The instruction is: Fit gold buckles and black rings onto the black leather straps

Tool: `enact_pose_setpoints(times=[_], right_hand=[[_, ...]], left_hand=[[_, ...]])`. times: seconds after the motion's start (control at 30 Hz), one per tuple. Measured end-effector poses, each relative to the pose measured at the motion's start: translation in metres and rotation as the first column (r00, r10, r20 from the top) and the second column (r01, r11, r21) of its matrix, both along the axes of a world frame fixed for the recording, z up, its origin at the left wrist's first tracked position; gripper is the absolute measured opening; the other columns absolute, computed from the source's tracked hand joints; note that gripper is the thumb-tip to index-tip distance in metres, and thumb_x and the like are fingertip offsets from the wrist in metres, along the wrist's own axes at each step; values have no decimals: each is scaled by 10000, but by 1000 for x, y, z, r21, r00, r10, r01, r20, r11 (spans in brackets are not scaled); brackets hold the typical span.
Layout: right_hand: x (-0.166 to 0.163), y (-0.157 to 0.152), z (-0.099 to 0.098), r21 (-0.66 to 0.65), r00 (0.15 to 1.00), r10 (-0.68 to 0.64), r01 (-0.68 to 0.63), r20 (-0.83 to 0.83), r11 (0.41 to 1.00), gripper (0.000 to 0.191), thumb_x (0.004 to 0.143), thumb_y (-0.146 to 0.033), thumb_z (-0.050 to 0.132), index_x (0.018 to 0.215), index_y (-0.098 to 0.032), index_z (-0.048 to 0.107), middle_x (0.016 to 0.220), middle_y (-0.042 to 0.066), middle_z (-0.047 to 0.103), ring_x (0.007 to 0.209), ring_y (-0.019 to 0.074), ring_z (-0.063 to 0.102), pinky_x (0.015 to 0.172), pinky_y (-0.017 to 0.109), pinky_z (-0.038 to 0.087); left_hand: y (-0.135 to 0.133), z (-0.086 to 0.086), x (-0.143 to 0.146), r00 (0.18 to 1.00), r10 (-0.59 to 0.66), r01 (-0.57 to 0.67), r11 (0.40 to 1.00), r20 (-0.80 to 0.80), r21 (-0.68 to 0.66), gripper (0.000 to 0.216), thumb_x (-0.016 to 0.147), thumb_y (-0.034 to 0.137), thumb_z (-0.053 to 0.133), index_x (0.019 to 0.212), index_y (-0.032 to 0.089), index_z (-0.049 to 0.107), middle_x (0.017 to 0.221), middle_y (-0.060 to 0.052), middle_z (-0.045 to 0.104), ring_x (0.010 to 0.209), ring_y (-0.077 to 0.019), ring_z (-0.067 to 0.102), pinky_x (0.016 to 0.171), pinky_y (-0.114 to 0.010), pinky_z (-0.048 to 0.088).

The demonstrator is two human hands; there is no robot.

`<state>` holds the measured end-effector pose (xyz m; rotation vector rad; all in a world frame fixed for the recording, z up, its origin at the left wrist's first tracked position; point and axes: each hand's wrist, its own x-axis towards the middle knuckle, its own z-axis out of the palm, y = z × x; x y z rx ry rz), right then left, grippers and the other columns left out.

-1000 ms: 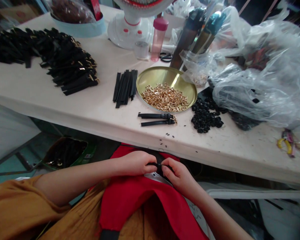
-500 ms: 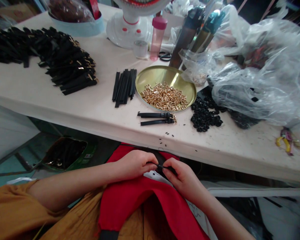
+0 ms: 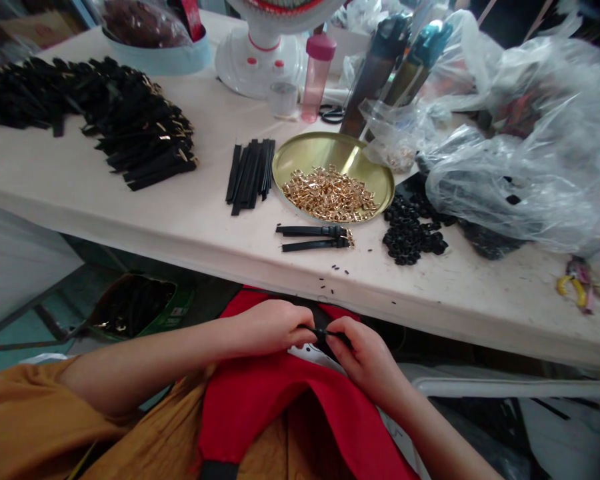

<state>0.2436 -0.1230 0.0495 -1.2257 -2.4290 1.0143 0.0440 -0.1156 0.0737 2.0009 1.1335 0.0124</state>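
Below the table edge, over a red cloth [image 3: 280, 407] on my lap, my left hand [image 3: 273, 325] and my right hand [image 3: 363, 357] meet. Both are closed in a pinch on a thin black strap [image 3: 325, 332] held between them. On the table above lie two finished black straps with gold buckles [image 3: 314, 238]. A gold dish [image 3: 300, 152] holds a heap of gold buckles [image 3: 330, 195]. To its right is a pile of small black loops [image 3: 411, 233], and to its left a bundle of plain black strips [image 3: 250, 172].
A large heap of black straps with buckles [image 3: 120, 120] fills the table's left. Clear plastic bags [image 3: 520, 173] crowd the right. A fan base [image 3: 260, 57], a pink bottle [image 3: 317, 77] and dark bottles [image 3: 380, 67] stand behind. Yellow pliers [image 3: 575, 288] lie at far right. A bin [image 3: 130, 307] sits under the table.
Both hands stay pinched on the black strap over my lap, with only small finger shifts. Nothing on the table has moved.
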Motion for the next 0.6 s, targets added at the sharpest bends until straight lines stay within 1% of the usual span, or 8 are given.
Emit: enact_pose_setpoints(times=[0.07,0.13,0.23,0.33,0.5,0.57,0.6], right_hand=[[0,0,-1,14,1000,-1,1,3,1000,51,813,-200,449,816,-192,499,749,27,591,691,151,547,627,249,391],[0,0,0,5,1000,8,-8,8,1000,49,812,-198,451,814,-190,500,747,29,590,690,152,547,624,250,392],[0,0,3,-50,999,32,-32,-6,998,51,811,-191,450,817,-188,500,749,28,592,688,149,548,618,245,396],[-1,-1,4,-84,998,53,-55,-22,995,58,810,-186,447,822,-185,504,744,28,596,681,144,550,610,238,398],[-2,-4,-7,-4,991,132,-131,37,991,98,810,-188,428,786,-173,521,710,45,587,650,154,531,584,249,384],[-2,-3,-7,5,992,114,-114,51,993,109,812,-198,424,801,-168,528,721,52,592,666,159,534,600,257,385],[-2,-2,-5,-16,994,98,-97,56,995,109,811,-205,428,813,-168,531,736,53,596,674,159,537,606,256,385]], left_hand=[[1,2,-2,999,-31,31,1000,-12,-4,140,823,255,443,795,203,570,685,38,643,622,-114,582,517,-177,341],[0,1,-3,999,-40,41,998,-24,51,152,833,261,419,807,206,559,690,31,638,621,-122,582,518,-183,340],[-5,-4,-2,998,-62,65,989,-25,130,174,838,300,414,816,214,564,710,21,637,636,-133,586,521,-191,336],[-8,-10,0,995,-92,94,984,-26,150,182,841,307,414,822,219,571,703,22,638,625,-129,587,509,-193,324],[-8,-18,-1,992,-122,127,973,-39,195,187,843,312,416,800,223,575,669,31,634,598,-121,583,486,-199,298],[-7,-17,-2,991,-116,127,963,-60,239,183,839,302,424,780,218,575,664,31,635,589,-123,580,483,-211,291],[-6,-16,-2,991,-111,128,953,-79,273,180,835,297,432,765,212,575,662,28,635,585,-127,578,484,-221,289]])
